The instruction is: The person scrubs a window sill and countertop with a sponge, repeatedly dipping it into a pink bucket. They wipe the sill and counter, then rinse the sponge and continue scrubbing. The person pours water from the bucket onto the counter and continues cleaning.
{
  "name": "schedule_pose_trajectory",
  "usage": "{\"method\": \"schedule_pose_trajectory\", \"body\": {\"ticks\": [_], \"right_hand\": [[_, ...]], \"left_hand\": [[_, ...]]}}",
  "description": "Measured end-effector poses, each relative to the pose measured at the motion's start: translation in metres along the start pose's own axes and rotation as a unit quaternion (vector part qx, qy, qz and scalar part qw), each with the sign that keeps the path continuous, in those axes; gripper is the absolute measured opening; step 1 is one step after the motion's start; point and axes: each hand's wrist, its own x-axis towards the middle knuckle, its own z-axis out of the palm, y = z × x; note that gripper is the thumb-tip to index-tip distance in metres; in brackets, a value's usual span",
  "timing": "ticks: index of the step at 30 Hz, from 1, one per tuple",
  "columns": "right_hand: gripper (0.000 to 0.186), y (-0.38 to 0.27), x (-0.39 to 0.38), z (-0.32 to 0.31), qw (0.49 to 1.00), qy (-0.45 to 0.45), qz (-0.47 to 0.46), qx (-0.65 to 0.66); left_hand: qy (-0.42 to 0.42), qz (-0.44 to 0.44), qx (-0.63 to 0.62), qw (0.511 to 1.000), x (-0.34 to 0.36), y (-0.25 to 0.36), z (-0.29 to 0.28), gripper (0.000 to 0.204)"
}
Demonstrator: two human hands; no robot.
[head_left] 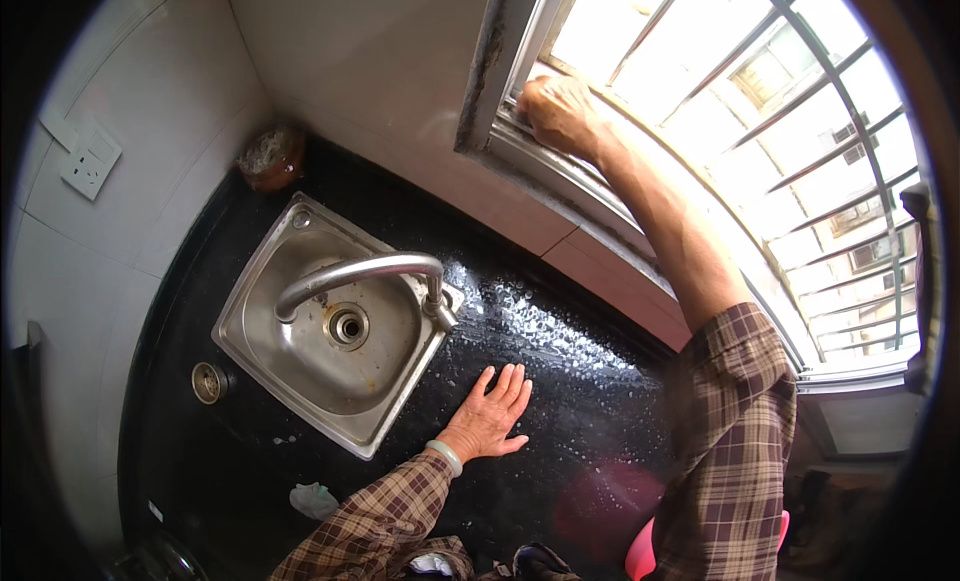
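My left hand [487, 418] lies flat on the wet black countertop [590, 411], fingers spread, just right of the steel sink [330, 406]. A pale bangle [446, 458] circles that wrist. Stretched out to the upper right, my right hand [560, 111] is closed against the lower corner of the window frame [513, 66]. Whatever its fingers may hold is hidden, and the fingertips are slightly blurred. Over the basin arches a curved metal faucet [365, 269], its spout end hanging above the sink's right rim.
A reddish-brown pot [271, 159] stands in the back corner. Left of the sink sits a round metal drain strainer [208, 383]. A crumpled pale cloth or bag [314, 501] lies by my left sleeve. Something pink [642, 549] shows under my right arm. Bars [790, 196] cross the window; a socket [91, 164] is on the left wall.
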Motion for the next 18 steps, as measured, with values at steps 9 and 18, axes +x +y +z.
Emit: {"method": "schedule_pose_trajectory", "body": {"ticks": [9,18], "right_hand": [[0.022,0.000,0.003,-0.015,0.983,0.122,-0.038,0.129],[0.015,0.020,-0.071,-0.005,0.999,0.029,0.035,0.013]], "left_hand": [[0.007,0.000,0.007,1.000,0.001,0.002,0.002,0.094],[0.008,-0.002,0.013,1.000,0.001,0.003,0.001,0.092]]}}
